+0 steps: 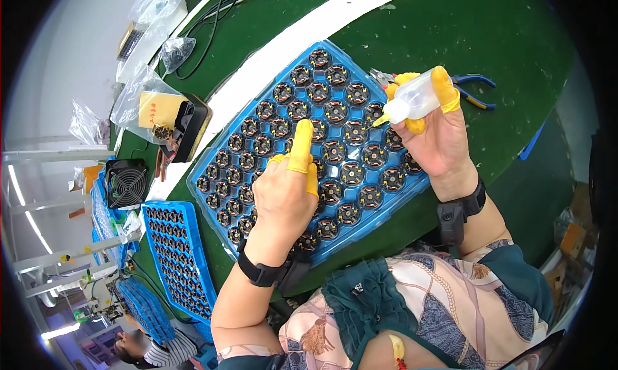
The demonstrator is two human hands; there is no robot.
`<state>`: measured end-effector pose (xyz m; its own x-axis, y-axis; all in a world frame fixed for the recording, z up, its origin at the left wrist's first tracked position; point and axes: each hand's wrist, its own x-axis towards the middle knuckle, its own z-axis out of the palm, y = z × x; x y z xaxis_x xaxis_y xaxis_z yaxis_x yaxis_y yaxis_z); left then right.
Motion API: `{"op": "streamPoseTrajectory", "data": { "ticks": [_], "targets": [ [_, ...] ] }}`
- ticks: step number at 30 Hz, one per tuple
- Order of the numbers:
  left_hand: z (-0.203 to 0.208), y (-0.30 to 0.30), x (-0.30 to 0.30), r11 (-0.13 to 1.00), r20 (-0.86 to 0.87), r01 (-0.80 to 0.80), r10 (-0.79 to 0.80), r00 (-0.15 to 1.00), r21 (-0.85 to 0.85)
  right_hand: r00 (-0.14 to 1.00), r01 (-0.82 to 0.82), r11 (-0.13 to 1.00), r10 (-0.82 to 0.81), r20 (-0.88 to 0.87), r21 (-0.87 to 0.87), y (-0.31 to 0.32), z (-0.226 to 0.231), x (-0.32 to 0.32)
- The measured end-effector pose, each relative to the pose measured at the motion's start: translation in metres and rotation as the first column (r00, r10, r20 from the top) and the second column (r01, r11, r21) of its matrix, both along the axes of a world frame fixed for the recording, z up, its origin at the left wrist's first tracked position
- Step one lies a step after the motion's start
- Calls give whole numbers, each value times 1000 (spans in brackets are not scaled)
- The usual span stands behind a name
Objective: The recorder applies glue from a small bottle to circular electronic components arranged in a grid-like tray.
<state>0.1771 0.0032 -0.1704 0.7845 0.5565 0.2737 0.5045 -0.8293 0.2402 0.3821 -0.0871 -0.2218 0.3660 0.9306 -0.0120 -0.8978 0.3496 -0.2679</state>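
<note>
A blue plastic tray [367,233] on the green table holds rows of round black parts [356,94] with pale centres, reddish wire and small yellow spots. Above its middle is my left hand [283,193], index finger stretched forward over the parts, other fingers bent, nothing visible in it. Whether that fingertip touches a part, I cannot tell. At the tray's right side my right hand [441,144] is closed around a translucent squeeze bottle [418,94]. The bottle is tilted, its yellow needle tip pointing left and down, close over a part. Yellow finger cots cover fingers on both hands.
Blue-and-yellow-handled pliers [479,93] lie behind my right hand. A second filled blue tray [201,264] stands at the left, near a black fan [127,184]. A black box [193,128], plastic bags and cables lie farther back. Another person [168,352] sits at lower left.
</note>
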Motion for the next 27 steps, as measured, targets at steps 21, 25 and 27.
{"op": "streamPoseTrajectory", "data": {
  "ticks": [21,25,27],
  "targets": [
    [3,-4,11,988,-155,-156,154,976,-5,998,61,994,-60,13,-92,1,7,-4],
    [4,-3,8,983,-137,-171,162,977,-60,998,61,995,-60,16,-77,0,8,-5],
    [6,-3,6,982,-115,-174,165,980,-70,999,51,996,-50,18,-76,0,9,-3]
  ]
}}
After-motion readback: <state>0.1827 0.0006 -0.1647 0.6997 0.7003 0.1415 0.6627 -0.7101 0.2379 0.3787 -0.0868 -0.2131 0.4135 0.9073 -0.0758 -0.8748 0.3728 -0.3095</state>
